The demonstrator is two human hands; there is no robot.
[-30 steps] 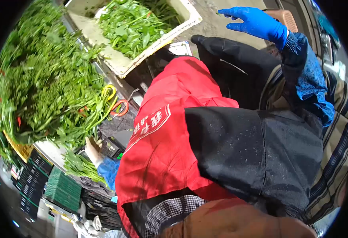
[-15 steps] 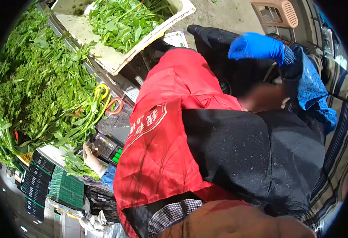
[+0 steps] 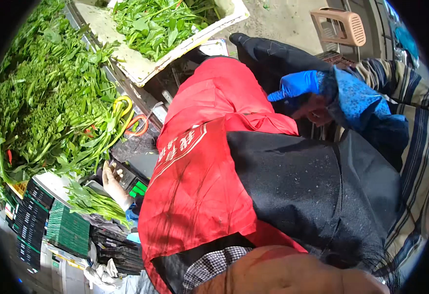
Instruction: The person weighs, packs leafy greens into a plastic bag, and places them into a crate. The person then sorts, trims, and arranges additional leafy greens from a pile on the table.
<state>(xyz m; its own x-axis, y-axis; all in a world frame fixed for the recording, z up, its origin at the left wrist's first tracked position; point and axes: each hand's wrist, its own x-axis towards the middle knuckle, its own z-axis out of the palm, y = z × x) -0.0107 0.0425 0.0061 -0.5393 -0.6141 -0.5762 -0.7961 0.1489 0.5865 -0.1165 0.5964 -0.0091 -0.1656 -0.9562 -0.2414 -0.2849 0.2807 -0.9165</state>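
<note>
My left hand (image 3: 114,185), in a pale glove, is at the left beside a black panel with bright green blocks (image 3: 137,186). Its fingers are bent but apart, and I see nothing gripped in them. A bunch of leafy greens (image 3: 99,206) lies near that wrist, stems toward the blue sleeve. My right hand (image 3: 297,84), in a blue glove, is at the upper right over dark cloth. Its fingers are drawn together and point left; what they hold, if anything, is hidden. A red apron (image 3: 199,186) covers my lap.
A large heap of greens (image 3: 43,108) covers the left side. Yellow-handled (image 3: 122,105) and orange loops (image 3: 138,125) lie at its edge. A white foam box (image 3: 148,73) holds more greens. Green crates (image 3: 68,228), black crates (image 3: 28,215), and a tan plastic stool (image 3: 339,27) stand around.
My right hand has moved down and slightly left, its fingers now pointing left. My left hand stays by the black panel. The whole view has shifted slightly.
</note>
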